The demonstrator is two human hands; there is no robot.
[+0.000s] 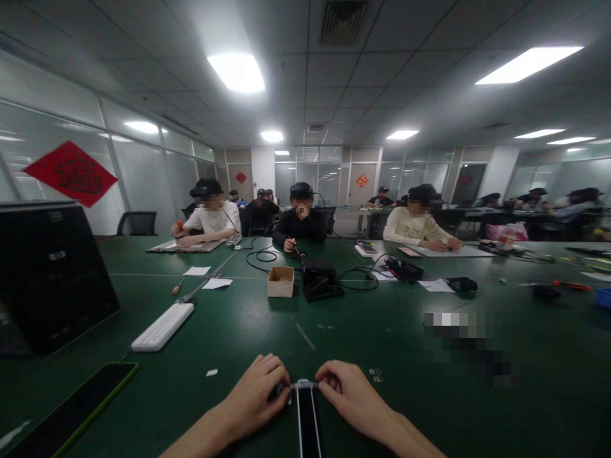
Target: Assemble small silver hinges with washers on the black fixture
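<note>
A narrow phone-like device (308, 423) with a dark face and white edges lies on the green table between my hands. Its top end has a pale, clear-looking edge. My left hand (258, 388), with a ring on one finger, is closed at the device's upper left corner; a dark and shiny bit shows by its fingertips. At the upper right corner my right hand (348, 389) is closed, thumb and finger pinched together. A thin pale strip seems to run between both hands across the top end. What exactly each hand pinches is too small to tell.
A white power strip (163, 327) and a green-edged dark slab (79, 410) lie left, near a black HP-marked panel (57, 273). Ahead stand a small cardboard box (280, 284) and a black device (321, 280) with cables. Small clear bits (375, 374) lie right. Several people sit opposite.
</note>
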